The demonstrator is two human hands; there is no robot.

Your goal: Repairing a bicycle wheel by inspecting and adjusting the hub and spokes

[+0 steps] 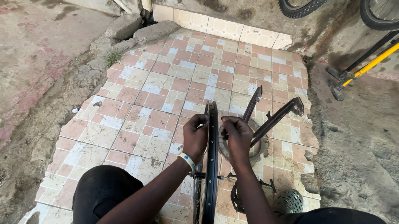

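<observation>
Head view: bare wheel rim (pixel 210 174) upright at lower centre of frame, no tyre on it. Left hand (pixel 194 136) and right hand (pixel 237 136) flank rim top, fingers curled, pinching rim edge. Frame parts (pixel 275 117) lie on tiled floor (pixel 153 99) behind. Fitting work unfinished.

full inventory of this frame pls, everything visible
wheel rim: 1, black, upright between the knees, seen edge-on
truing stand: 1, black arms, on the tiles behind the rim
tiled floor: 1 patch, pink and cream, centre
bicycle tyres: parts of 2 or 3, black, top edge
yellow-and-black stand: 1, top right on concrete
rocks: several, grey, top left of tiles
shoe: 1, perforated, dark green, lower right
wristband: 1, white, left wrist
left hand: on rim's left side
right hand: on rim's right side
</observation>
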